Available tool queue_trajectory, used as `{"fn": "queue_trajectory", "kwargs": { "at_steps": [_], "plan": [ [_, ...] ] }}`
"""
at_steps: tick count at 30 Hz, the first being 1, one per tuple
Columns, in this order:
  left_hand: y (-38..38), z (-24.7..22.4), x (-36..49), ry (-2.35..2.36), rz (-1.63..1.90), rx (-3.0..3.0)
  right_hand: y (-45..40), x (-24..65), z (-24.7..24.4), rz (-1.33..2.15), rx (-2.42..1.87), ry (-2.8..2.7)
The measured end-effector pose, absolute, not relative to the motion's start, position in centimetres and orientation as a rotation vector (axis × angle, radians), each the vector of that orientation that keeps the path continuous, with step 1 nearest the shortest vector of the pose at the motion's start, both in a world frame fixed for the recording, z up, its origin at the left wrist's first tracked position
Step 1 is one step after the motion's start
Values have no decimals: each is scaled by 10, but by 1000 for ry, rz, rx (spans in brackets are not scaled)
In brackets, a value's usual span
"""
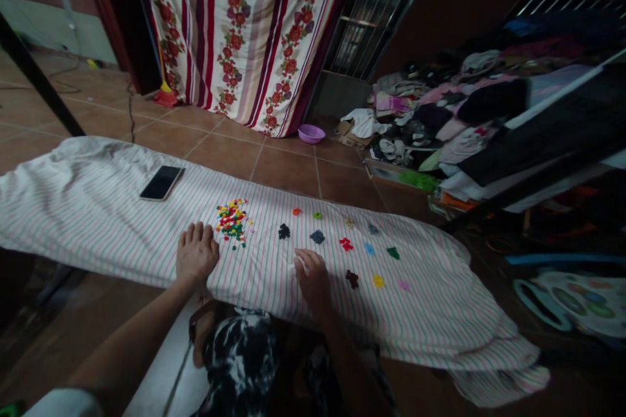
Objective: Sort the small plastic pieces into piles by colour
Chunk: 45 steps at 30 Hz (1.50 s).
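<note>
My left hand (197,253) lies flat on the striped cloth (264,280), fingers spread, just left of a mixed pile of small coloured pieces (232,221). Right of that pile, my right hand (312,275) rests with curled fingers over some small white pieces (299,266); whether it grips any is unclear. Small one-colour heaps lie beyond and beside it: black (284,231), grey (317,236), red (346,244), brown (351,279), yellow (378,281), pink (403,285), blue (370,248), dark green (392,253), orange (296,211) and light green (317,215).
A phone (162,183) lies on the cloth at the left. Past the far edge, a purple basin (312,134) stands on the tiled floor near a floral curtain (235,32). Piled clothes (430,104) fill the right side, and a dark pole (39,75) slants at the left.
</note>
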<state>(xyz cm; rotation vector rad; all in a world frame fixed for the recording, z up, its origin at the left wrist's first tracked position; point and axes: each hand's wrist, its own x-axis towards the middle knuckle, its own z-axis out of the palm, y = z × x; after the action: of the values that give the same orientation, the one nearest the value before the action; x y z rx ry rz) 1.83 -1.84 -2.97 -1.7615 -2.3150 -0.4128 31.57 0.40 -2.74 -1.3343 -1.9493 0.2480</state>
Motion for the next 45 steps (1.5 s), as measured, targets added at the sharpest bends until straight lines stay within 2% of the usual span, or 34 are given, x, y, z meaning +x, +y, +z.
{"fn": "queue_trajectory", "kwargs": {
  "at_steps": [9, 22, 37, 45],
  "plan": [
    [-14, -11, 25, -2376, -391, -1823, 41, 266, -4, 517, -1235, -2115],
    [-14, -12, 25, -2332, -405, -1786, 77, 192, -17, 497, -1490, -2293],
    [-18, -10, 27, -2306, -334, -1771, 61, 199, -5, 547, -1510, -2273],
    [-22, -3, 31, -2304, -416, -1789, 51, 256, 0, 490, -1493, -2054]
  ]
}}
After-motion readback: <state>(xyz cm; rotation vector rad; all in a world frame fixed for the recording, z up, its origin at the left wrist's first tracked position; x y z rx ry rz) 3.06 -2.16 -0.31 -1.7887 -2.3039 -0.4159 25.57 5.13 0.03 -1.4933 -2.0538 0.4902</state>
